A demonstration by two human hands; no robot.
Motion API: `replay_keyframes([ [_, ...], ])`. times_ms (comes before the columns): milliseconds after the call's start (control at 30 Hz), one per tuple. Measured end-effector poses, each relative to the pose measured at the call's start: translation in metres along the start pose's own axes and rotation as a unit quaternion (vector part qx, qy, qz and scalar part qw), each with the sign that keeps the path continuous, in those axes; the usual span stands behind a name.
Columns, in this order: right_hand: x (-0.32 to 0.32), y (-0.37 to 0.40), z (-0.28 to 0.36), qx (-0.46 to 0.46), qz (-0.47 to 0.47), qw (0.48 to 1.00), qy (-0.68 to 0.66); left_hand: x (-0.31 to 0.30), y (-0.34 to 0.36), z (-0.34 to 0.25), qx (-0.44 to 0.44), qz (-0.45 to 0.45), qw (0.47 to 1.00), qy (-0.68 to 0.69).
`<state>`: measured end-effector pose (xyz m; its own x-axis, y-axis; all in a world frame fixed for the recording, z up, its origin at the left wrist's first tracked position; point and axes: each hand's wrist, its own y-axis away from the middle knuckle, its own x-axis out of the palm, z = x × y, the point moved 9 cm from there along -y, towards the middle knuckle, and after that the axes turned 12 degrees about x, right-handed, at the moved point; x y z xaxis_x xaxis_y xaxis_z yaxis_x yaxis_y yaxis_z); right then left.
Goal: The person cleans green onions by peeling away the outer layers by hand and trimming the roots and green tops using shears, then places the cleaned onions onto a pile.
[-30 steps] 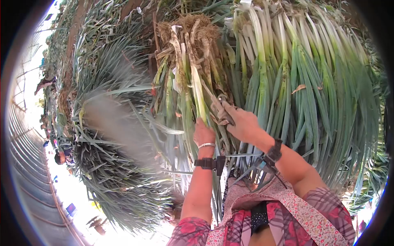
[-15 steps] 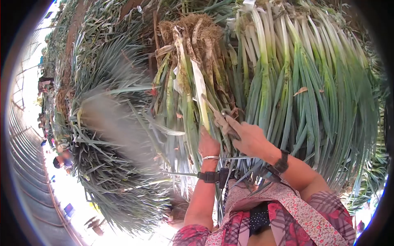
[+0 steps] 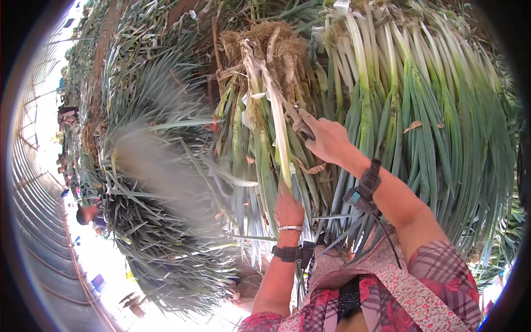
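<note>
A long green onion [image 3: 280, 138] slants upright in the middle, its pale stalk uppermost. My left hand [image 3: 289, 211] is closed around its green lower part. My right hand [image 3: 331, 139] is closed on a mud-coated tool [image 3: 296, 119] that looks like a small knife; the fingers partly cover it. The tool lies against the right side of the stalk, near its upper part. Behind both hands is a bundle of untrimmed green onions [image 3: 238, 152] with brown, dry outer leaves and tangled roots [image 3: 271, 36] at the top.
Cleaned green onions [image 3: 395, 94] with white stalks lie in a thick row at right. A large heap of green leaves [image 3: 166, 249] fills the left, partly behind a blurred smear. Another person [image 3: 88, 214] is at far left, beside the curved ribbed wall [image 3: 36, 232].
My right hand and the tool have moved up along the stalk. My left hand is slightly lower, still holding the green onion. The whole view has shifted a little.
</note>
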<state>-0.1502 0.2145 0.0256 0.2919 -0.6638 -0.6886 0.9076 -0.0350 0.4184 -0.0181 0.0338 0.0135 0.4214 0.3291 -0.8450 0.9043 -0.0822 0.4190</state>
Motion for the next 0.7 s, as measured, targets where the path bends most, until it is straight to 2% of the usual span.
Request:
replay_keyframes([
  [133,-0.004,-0.034,0.005,-0.030,-0.017,0.999,0.001,-0.004,-0.001,-0.004,0.044,-0.042,0.998,0.004],
  [200,-0.007,-0.045,0.006,-0.022,-0.003,1.000,0.012,-0.003,0.000,-0.003,0.003,-0.006,1.000,0.021],
  [333,-0.012,-0.062,0.004,-0.038,-0.012,0.999,0.005,0.006,0.000,0.008,0.009,0.003,1.000,0.022],
  [400,-0.010,-0.060,0.003,-0.025,0.038,0.999,0.003,0.012,-0.004,0.011,0.088,-0.042,0.968,0.230],
  [433,-0.015,-0.056,0.002,-0.024,0.037,0.999,0.003,0.005,-0.007,0.011,0.089,-0.041,0.968,0.230],
  [467,-0.017,-0.050,0.000,-0.014,0.056,0.998,0.004,0.013,-0.005,0.022,-0.012,0.007,0.906,0.424],
  [500,-0.017,-0.043,-0.002,-0.004,0.074,0.997,0.005,0.011,-0.001,0.012,-0.113,0.055,0.795,0.594],
  [567,-0.032,-0.026,-0.002,-0.016,0.049,0.999,-0.002,-0.035,-0.002,-0.022,-0.103,0.058,0.795,0.595],
  [633,-0.046,0.000,0.002,0.010,0.160,0.983,-0.094,-0.087,-0.002,-0.049,-0.011,-0.014,0.824,0.566],
  [700,-0.066,0.016,-0.003,0.009,0.143,0.983,-0.117,-0.123,-0.007,-0.081,0.007,-0.059,0.817,0.574],
])
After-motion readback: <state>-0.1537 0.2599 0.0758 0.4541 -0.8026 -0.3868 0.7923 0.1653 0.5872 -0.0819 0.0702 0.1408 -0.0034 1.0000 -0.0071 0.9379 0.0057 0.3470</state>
